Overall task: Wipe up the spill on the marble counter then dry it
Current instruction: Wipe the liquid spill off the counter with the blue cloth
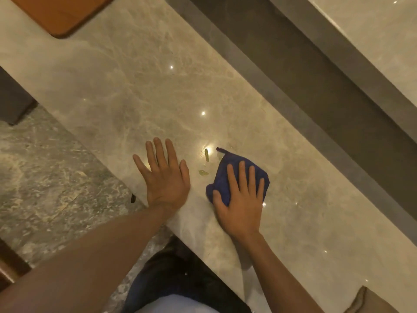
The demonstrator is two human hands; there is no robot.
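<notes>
A polished beige marble counter (135,91) runs diagonally through the head view. A folded dark blue cloth (225,170) lies on it near the front edge. My right hand (241,199) rests flat on the cloth, fingers spread, pressing it down. Two small yellowish-green wet patches of spill (205,164) sit just left of the cloth, between my hands. My left hand (165,175) lies palm down on the counter, fingers apart, holding nothing, a little left of the spill.
An orange-brown board (61,12) lies on the counter at the far left. A dark recessed channel (304,71) runs behind the counter, with another marble surface (372,30) beyond. Mottled stone floor (45,172) lies to the left. A tan object (370,301) sits at bottom right.
</notes>
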